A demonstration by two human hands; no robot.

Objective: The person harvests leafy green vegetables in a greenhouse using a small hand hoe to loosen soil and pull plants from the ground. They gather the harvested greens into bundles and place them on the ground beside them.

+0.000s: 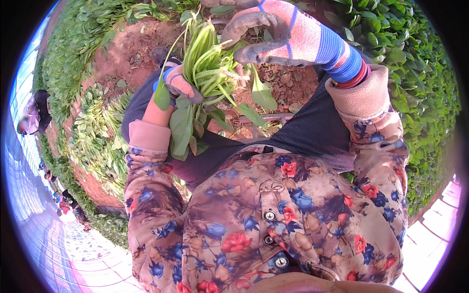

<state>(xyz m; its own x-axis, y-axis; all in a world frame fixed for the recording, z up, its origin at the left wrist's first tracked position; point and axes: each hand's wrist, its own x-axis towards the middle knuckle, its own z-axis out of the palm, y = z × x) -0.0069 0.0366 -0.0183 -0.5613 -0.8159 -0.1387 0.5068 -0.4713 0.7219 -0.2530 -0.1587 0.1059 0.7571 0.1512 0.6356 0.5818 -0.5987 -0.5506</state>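
My left hand (180, 84), in a pink and blue work glove, grips a bunch of leafy greens (205, 55) that look like spinach. The pale stems and root ends point up and to the right, while the leaves (182, 126) hang below my fist. Just right of the stems, my right hand (284, 36) wears a similar glove with dark, soiled fingers. Its thumb and fingers are curved and apart, with the fingertips close to the root ends. Whether they touch the bunch is hard to tell. One loose leaf (263, 95) droops below my right hand.
Bare reddish soil (128, 47) lies ahead between my knees. Pulled greens (97, 135) are piled at the left. Dense leafy crop (403, 55) grows along the right, with more rows at the far left. Other people, one of them a crouching person (38, 111), are farther off at left.
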